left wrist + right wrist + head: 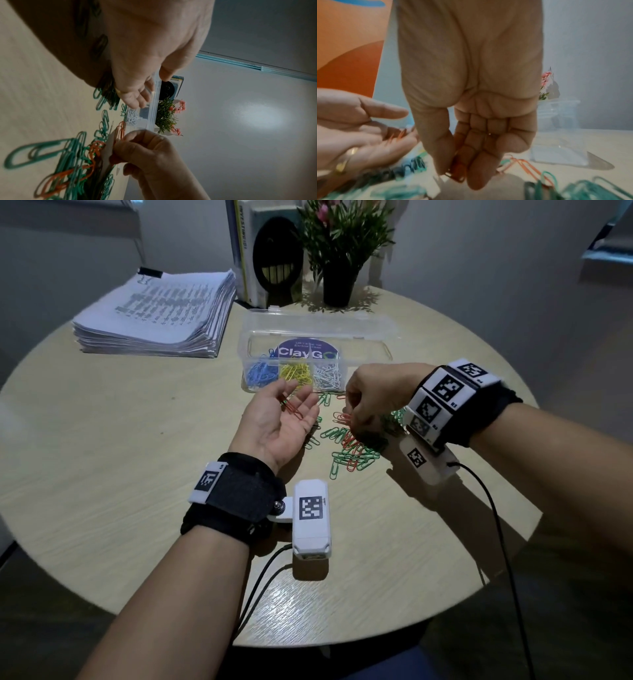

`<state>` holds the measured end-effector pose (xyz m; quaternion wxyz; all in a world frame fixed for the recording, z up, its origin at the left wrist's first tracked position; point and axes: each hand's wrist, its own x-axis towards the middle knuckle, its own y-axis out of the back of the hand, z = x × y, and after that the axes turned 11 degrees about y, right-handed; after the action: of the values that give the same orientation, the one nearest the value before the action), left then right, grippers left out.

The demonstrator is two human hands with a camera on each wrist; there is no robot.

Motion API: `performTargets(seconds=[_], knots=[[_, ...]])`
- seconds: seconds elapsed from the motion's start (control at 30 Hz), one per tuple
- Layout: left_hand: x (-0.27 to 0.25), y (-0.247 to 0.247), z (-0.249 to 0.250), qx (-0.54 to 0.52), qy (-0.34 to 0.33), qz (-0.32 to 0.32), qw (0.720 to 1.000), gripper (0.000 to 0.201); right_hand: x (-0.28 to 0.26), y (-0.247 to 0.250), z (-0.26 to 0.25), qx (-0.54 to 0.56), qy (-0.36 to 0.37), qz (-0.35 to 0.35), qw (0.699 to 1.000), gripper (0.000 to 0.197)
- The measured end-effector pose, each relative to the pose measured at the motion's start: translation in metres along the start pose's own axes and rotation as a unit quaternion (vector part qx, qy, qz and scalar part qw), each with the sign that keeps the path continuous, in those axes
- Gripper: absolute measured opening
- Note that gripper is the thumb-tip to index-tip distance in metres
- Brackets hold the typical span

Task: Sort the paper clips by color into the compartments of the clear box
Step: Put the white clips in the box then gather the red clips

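The clear box (pixel 370 350) stands open at mid-table, its front compartments holding blue clips (pixel 260 373), yellow clips (pixel 296 373) and white clips (pixel 329 376). Before it lies a loose pile of green and red clips (pixel 349 446). My left hand (pixel 298 402) hovers palm up left of the pile, fingers relaxed, with a few red clips (pixel 291 409) lying across them. My right hand (pixel 354 414) is over the pile, knuckles up. In the right wrist view its thumb and fingers (pixel 476 169) pinch a red clip (pixel 457 170).
A thick stack of printed papers (pixel 161 309) lies at the back left of the round table (pixel 102 474). Books (pixel 253 251) and a potted plant (pixel 342 251) stand behind the box. Cables (pixel 496 525) trail from both wrist cameras toward the near edge.
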<state>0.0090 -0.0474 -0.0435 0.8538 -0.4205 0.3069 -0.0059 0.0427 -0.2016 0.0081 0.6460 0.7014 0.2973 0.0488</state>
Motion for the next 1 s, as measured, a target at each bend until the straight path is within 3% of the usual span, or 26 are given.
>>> performTargets(seconds=[0.17,0.3,0.43,0.53,0.6,0.7,0.9,1.0], knots=[[0.001,0.0,-0.003,-0.004,0.003,-0.008,1.0,0.025,0.002,0.015,-0.013,0.192,0.049,0.058,0.978,0.012],[0.0,-0.002,-0.004,-0.034,0.007,-0.018,0.999,0.03,0.003,0.023,-0.029,0.244,0.083,0.096,0.962,0.006],[0.0,0.0,0.0,-0.037,0.006,-0.007,0.999,0.033,0.007,0.023,-0.016,0.08,0.018,0.107,0.991,0.016],[0.0,0.0,0.001,-0.043,0.012,0.002,0.999,0.031,0.009,0.013,-0.004,-0.087,0.01,0.063,0.994,0.025],[0.0,0.0,0.001,-0.044,0.011,0.004,0.999,0.029,0.013,0.004,0.005,-0.14,0.013,0.018,0.99,0.029],[0.0,0.0,0.001,-0.042,0.011,0.002,0.999,0.028,0.013,-0.004,0.015,-0.147,0.016,0.001,0.989,0.033],[0.001,0.0,0.0,-0.043,0.009,-0.001,0.999,0.027,0.018,-0.008,0.015,-0.094,0.044,0.09,0.991,0.019],[0.0,0.0,0.0,-0.039,0.007,-0.001,0.999,0.025,0.021,-0.011,0.009,-0.113,0.048,0.075,0.99,0.02]])
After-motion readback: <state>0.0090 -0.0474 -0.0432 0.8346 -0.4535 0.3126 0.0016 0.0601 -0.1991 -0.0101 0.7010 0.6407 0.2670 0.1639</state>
